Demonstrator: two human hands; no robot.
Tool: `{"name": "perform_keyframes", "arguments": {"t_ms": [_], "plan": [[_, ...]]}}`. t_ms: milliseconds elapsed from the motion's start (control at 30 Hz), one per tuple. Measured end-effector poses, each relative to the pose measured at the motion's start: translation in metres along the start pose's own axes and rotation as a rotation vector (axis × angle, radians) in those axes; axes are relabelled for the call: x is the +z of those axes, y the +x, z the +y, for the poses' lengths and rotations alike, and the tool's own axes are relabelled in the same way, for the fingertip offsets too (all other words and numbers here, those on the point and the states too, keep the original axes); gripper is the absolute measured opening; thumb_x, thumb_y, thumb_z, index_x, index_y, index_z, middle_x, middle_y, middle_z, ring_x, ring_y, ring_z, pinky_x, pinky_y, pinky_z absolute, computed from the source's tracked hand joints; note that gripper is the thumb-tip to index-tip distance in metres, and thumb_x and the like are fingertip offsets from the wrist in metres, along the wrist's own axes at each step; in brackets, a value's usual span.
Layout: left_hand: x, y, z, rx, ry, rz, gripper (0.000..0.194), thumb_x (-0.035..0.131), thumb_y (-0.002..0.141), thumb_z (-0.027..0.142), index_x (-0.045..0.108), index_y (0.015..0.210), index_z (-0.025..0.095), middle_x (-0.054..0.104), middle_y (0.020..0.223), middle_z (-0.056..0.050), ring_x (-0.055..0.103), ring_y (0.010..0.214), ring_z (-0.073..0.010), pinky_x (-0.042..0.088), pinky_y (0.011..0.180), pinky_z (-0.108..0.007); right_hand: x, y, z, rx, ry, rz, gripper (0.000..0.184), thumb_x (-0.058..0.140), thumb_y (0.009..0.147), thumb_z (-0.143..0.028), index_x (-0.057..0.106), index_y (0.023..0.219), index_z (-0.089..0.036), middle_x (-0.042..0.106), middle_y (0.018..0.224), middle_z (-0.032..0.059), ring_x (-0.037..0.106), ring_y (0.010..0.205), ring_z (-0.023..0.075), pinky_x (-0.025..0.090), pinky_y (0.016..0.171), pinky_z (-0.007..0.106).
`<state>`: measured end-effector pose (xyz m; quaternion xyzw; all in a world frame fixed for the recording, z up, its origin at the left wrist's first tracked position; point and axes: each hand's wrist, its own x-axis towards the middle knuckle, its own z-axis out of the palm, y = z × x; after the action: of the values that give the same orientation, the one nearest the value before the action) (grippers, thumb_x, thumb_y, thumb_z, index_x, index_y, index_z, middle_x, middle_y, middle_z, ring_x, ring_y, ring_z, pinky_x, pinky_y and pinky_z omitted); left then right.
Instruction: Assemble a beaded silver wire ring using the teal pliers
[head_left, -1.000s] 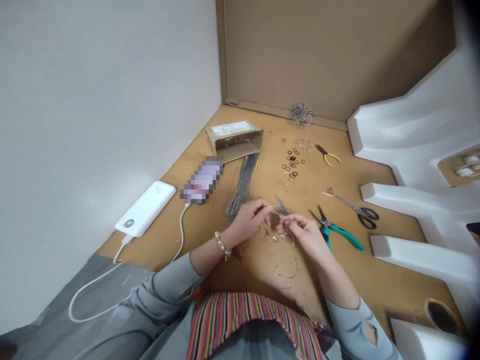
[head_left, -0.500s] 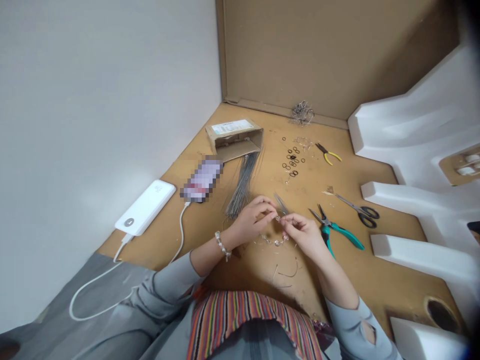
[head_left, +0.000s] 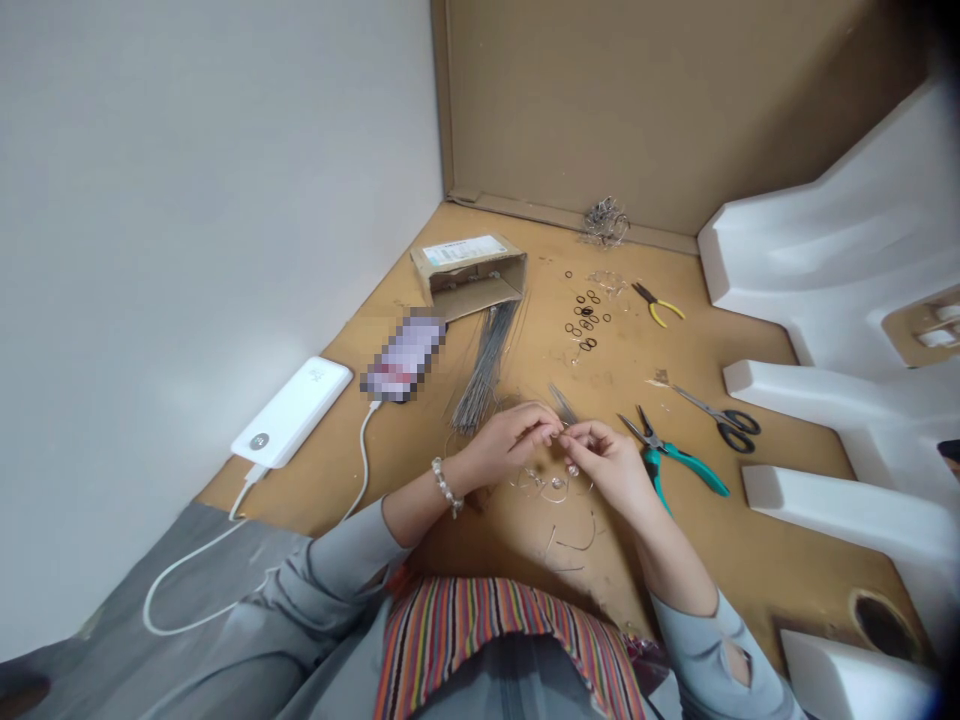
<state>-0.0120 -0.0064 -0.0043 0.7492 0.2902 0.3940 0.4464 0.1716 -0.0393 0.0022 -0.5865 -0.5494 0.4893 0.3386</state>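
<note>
My left hand [head_left: 523,437] and my right hand [head_left: 606,462] meet fingertip to fingertip over the table, both pinched closed. Between them they hold one part of a beaded wire strand [head_left: 556,484], whose clear beads hang in a loop below my fingers. The exact spot they pinch is too small to make out. A bundle of thin grey wires [head_left: 484,375] lies just beyond my left hand. To the right of my right hand rest teal-handled pliers [head_left: 667,455], jaws apart. Cut wire bits [head_left: 576,545] lie nearer to me.
Scissors [head_left: 724,422] and small yellow-handled pliers [head_left: 658,305] lie to the right, with dark rings [head_left: 586,322] at centre. An open cardboard box [head_left: 476,285], a phone [head_left: 405,358] and a cabled power bank [head_left: 292,412] stand left. White foam pieces [head_left: 795,395] line the right edge.
My hands stay together, with the fingers shifting slightly. The beaded strand below them has swung and bunched a little differently. The tools have not moved.
</note>
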Motion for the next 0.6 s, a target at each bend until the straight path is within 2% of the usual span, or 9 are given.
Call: {"name": "perform_keyframes", "arguments": {"t_ms": [167,267,600], "plan": [[0.0004,0.0009,0.0004,-0.167,-0.233,0.056,0.026,0.042,0.094,0.033,0.058,0.090,0.012,0.064,0.086,-0.008,0.060,0.076,-0.0137,0.049,0.067,-0.026,-0.0003,-0.0019,0.0005,-0.069,0.031,-0.081,0.026,0.063,0.077,-0.041,0.067,0.088,-0.018,0.063,0.063,-0.0002,0.052,0.055,0.0114,0.042,0.056,0.025],[0.0002,0.0019,0.0005,-0.210,-0.322,0.061,0.028,0.044,0.093,0.037,0.057,0.090,0.012,0.063,0.084,-0.007,0.060,0.074,-0.0129,0.049,0.065,-0.025,0.0009,-0.0032,-0.0006,-0.086,0.038,-0.055,0.025,0.064,0.076,-0.039,0.067,0.088,-0.017,0.064,0.068,0.0009,0.052,0.057,0.0113,0.043,0.057,0.025],[-0.0039,0.0019,0.0056,-0.261,-0.262,0.024,0.023,0.050,0.089,0.034,0.059,0.087,0.012,0.062,0.078,-0.004,0.057,0.067,-0.0108,0.045,0.063,-0.023,0.0050,-0.0044,-0.0031,-0.127,-0.091,0.001,0.025,0.060,0.078,-0.041,0.065,0.076,-0.017,0.058,0.058,-0.0008,0.048,0.052,0.0107,0.041,0.053,0.024]]}}
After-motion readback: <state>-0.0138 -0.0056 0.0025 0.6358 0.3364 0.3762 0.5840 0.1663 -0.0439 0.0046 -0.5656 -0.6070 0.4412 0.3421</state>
